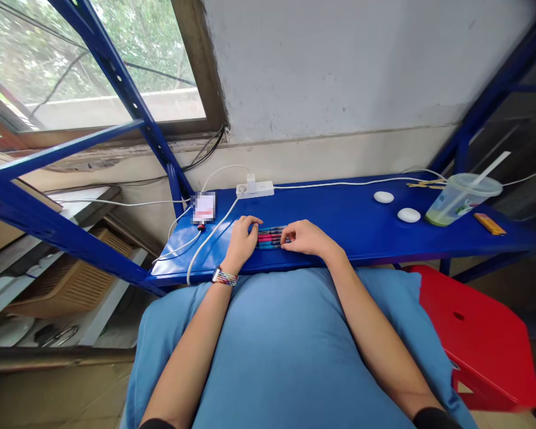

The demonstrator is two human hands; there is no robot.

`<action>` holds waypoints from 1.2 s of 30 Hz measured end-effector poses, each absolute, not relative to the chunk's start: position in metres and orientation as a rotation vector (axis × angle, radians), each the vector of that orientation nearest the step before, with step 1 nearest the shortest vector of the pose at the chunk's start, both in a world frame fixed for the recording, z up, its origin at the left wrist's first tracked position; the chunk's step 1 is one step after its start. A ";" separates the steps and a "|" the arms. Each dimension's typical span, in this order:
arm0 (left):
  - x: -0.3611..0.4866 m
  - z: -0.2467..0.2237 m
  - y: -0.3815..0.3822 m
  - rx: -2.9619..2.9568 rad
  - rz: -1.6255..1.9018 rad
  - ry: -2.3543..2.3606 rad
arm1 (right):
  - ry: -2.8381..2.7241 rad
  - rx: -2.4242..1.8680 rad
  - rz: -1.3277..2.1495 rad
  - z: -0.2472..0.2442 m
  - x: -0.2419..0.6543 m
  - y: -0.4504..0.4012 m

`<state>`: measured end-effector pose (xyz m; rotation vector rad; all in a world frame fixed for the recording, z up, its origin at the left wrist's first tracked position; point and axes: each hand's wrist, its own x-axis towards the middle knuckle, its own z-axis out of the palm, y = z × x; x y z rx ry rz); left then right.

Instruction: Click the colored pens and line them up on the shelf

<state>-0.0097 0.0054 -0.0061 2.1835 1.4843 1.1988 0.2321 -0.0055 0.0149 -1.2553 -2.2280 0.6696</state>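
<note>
- L hand [243, 238]: fingers bent, thumb apart from index, at L ends of the pens [271, 237]; can't tell if it's gripping any. Prob. acts as a stop, keeping ends lined up.
- R hand [306, 236]: thumb + index drawn together over R ends; pinch on a pen can't be confirmed. Bent wrist prob. lets fingertips work from above.
- Pens: btwn both hands' fingers, flat, side by side, running L–R, mixed blue, red & dark. Close row prob. limits rolling on the smooth blue shelf [339, 214].
- Power strip [259, 189]: beyond L fingers, by the wall, prob. to free up front space.
- White cable [214, 223]: hangs over front edge, L of L fingers, apart from pens.
- Cup w/ straw [455, 199], two white oval items [408, 215], orange pack [489, 224]: well R of R fingers, prob. out of elbow's way.
- Blue fabric [272, 345]: nearer the body than fingers, under forearms; may cushion them.
</note>
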 end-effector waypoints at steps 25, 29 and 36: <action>0.002 0.012 -0.014 1.972 1.424 1.226 | -1.443 -0.954 1.059 0.013 0.239 0.006; 0.000 0.008 -0.009 1.913 1.475 1.218 | -1.274 -0.904 1.224 0.014 0.239 0.005; 0.001 0.004 -0.006 1.771 1.461 1.252 | -1.286 -0.832 1.213 0.012 0.231 0.005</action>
